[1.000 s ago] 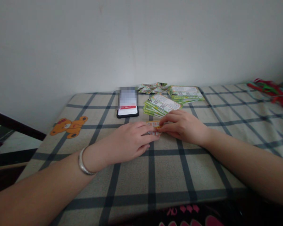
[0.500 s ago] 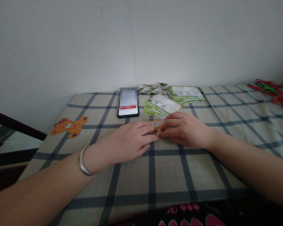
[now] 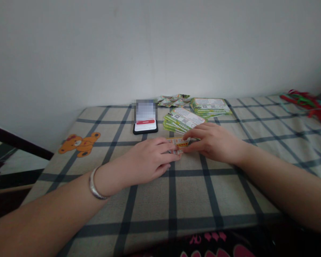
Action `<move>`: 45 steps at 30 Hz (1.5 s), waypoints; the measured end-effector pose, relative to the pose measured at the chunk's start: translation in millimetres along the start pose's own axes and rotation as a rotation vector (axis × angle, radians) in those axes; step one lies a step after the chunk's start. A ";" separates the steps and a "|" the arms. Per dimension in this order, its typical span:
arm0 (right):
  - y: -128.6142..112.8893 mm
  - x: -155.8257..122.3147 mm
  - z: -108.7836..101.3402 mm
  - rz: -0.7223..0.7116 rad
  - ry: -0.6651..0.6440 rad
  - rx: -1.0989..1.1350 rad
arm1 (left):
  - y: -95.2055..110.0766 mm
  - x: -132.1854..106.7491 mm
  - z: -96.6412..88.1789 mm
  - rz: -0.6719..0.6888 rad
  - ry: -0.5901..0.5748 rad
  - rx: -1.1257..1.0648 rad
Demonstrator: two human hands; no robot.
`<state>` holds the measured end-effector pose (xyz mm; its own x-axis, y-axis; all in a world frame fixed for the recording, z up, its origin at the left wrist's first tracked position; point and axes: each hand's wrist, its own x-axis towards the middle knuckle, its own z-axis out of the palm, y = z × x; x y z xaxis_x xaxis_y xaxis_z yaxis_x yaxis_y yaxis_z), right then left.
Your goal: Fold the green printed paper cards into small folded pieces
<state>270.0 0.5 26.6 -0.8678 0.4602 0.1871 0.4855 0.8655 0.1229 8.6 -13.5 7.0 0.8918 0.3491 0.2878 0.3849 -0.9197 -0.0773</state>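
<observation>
A small orange-and-white printed card [image 3: 178, 141] lies on the checked cloth between my two hands, its near part turned over in a fold. My left hand [image 3: 149, 159], with a silver bangle at the wrist, holds the folded near edge under its fingertips. From the other side, my right hand [image 3: 211, 142] grips the card's right end between thumb and fingers. My fingers cover both ends of the card. Just beyond it a fanned stack of green-and-white cards [image 3: 184, 119] touches the area behind my right fingers.
A phone [image 3: 145, 126] with a partly blurred screen lies behind my left hand. Several folded cards [image 3: 173, 101] and another card stack [image 3: 211, 106] sit by the wall. A bear sticker [image 3: 80, 144] is at left, red and green cloth [image 3: 310, 105] at far right.
My right hand has shifted slightly up and its fingers have spread a little, uncovering more of the card. My left hand stays in nearly the same place.
</observation>
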 end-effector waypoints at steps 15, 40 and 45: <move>11.2 -3.1 -1.7 0.028 -0.004 0.028 | -0.3 -1.1 0.3 -0.012 -0.024 -0.047; 30.8 -11.3 5.2 0.103 0.008 -0.005 | -1.1 0.0 2.1 -0.033 -0.022 -0.079; 24.4 -8.7 -0.6 0.058 0.018 -0.024 | -1.2 -0.2 1.2 -0.027 -0.014 -0.076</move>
<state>289.4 17.5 28.6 -0.8364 0.5055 0.2120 0.5373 0.8325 0.1346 8.2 -12.2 5.9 0.8848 0.3758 0.2756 0.3901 -0.9208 0.0032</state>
